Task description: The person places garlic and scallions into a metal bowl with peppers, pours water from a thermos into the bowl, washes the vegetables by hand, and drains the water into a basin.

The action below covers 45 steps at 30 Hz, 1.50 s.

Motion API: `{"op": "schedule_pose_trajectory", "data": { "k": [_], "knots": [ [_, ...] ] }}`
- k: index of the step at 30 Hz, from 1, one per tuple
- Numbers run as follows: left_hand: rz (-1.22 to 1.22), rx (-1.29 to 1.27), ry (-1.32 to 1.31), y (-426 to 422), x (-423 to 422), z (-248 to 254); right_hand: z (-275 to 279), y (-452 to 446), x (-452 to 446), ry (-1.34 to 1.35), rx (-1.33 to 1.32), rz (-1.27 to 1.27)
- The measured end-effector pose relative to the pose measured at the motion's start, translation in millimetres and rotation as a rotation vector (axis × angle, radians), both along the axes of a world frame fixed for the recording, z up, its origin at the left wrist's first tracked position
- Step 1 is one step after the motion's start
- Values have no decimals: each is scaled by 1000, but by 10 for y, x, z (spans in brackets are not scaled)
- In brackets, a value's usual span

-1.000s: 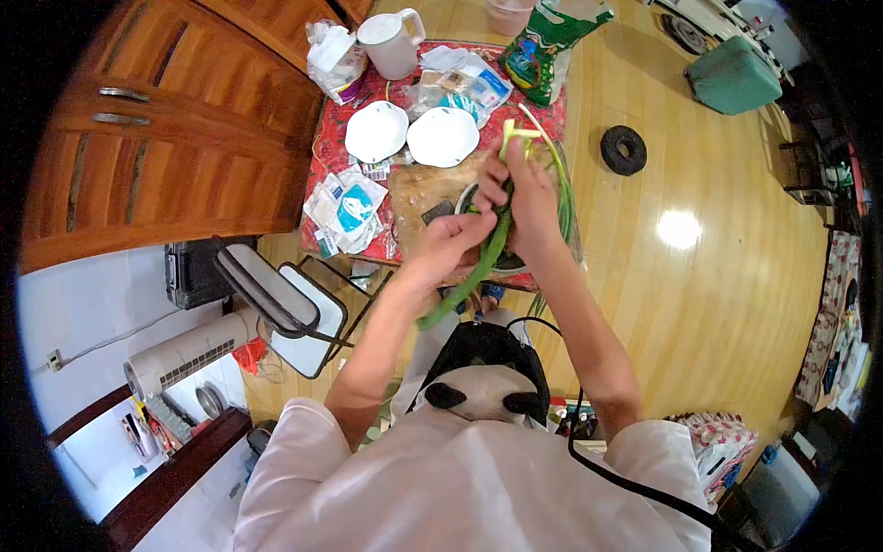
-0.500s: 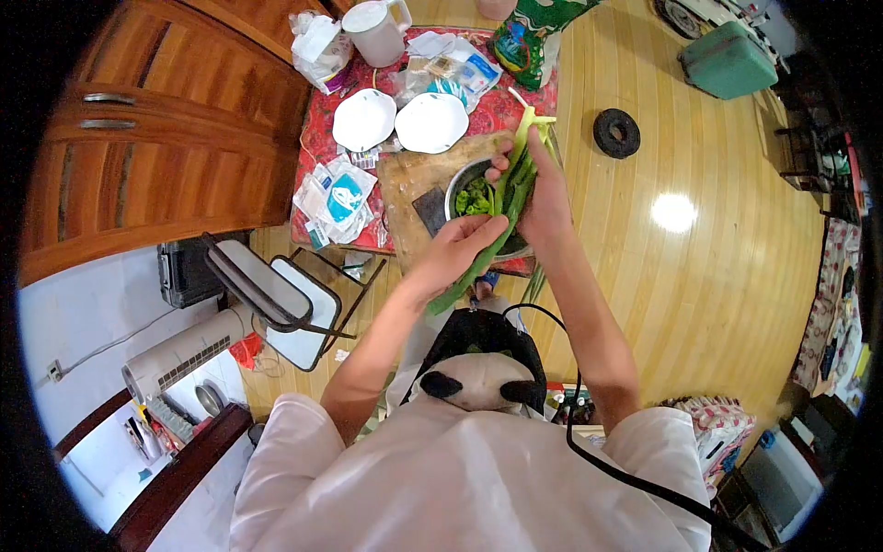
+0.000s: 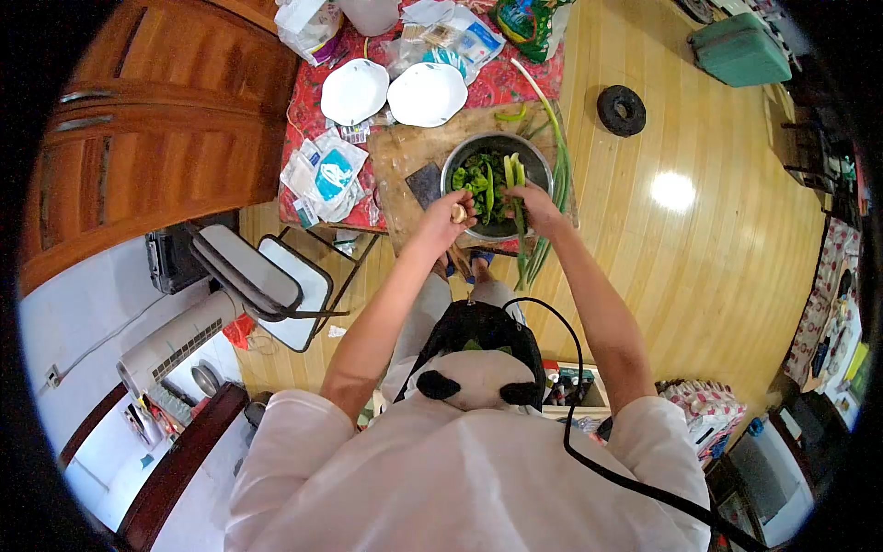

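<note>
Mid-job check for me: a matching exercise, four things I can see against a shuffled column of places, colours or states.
1. metal bowl
2. two plates
3. right hand
4. black ring

A. lying on the wooden floor
B. gripping green stalks
C. loose green vegetables inside
D. white, side by side

Pairs: 1-C, 2-D, 3-B, 4-A

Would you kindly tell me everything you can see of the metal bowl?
The metal bowl is round, grey and shiny, with a thin rim. It stands upright on the wooden board, holding green vegetables. The left hand and right hand overlap its near side in view; whether they touch it is unclear.
</note>
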<state>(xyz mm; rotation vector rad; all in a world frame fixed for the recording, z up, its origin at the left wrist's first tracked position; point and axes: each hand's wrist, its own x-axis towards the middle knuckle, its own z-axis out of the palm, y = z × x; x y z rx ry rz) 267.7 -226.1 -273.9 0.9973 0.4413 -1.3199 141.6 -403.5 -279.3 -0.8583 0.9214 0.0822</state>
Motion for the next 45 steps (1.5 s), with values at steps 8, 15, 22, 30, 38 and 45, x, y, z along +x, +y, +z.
{"op": "schedule_pose_trajectory", "data": {
  "k": [8, 15, 22, 30, 38, 45],
  "knots": [
    [36, 80, 84, -239, -58, -806, -798, 4, 72, -52, 13, -16],
    [-25, 123, -27, -612, -90, -1113, -1281, -32, 83, 50, -290, -93],
    [-1, 84, 127, -759, -202, -1186, -1224, 145, -349, -16, -414, -120],
    [-34, 17, 126, -611, -347, -1249, -1408, 381, -300, -106, -717, 68],
    [-163, -142, 37, -488, -360, -1199, -1329, 438, -218, -118, -169, -192],
    [-224, 642, -1278, -158, -142, -734, -1138, 289, -417, -184, 411, -480]
  ]
}}
